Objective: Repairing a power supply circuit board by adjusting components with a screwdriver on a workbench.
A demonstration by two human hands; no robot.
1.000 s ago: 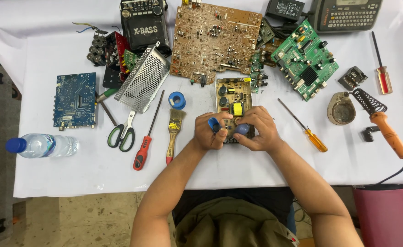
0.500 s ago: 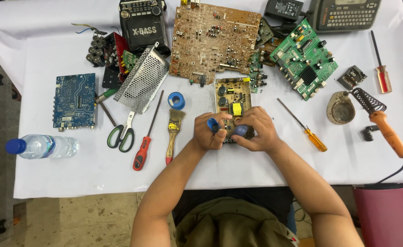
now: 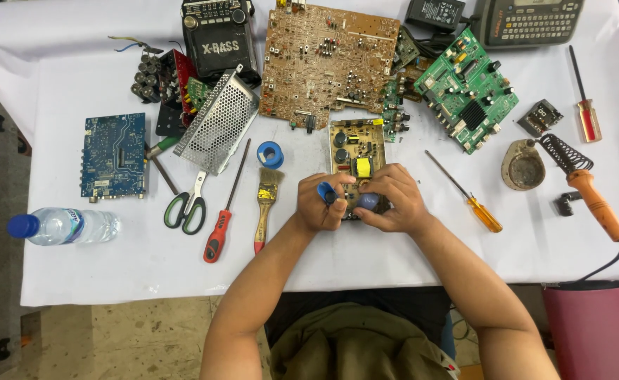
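Change across the interval is slight and confined to the hands. The left hand [image 3: 321, 203] has turned a little, so the blue-capped item [image 3: 326, 192] in its grip now sits closer to the small tan circuit board [image 3: 356, 153]. The right hand [image 3: 392, 199] has shifted marginally over the board's near end, its fingers [image 3: 374, 184] more closely curled around the blue rounded part [image 3: 368, 202] beneath them.

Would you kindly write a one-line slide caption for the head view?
Both hands, left hand and right hand, grip blue-handled tools over a small yellowish circuit board on a cluttered white table.
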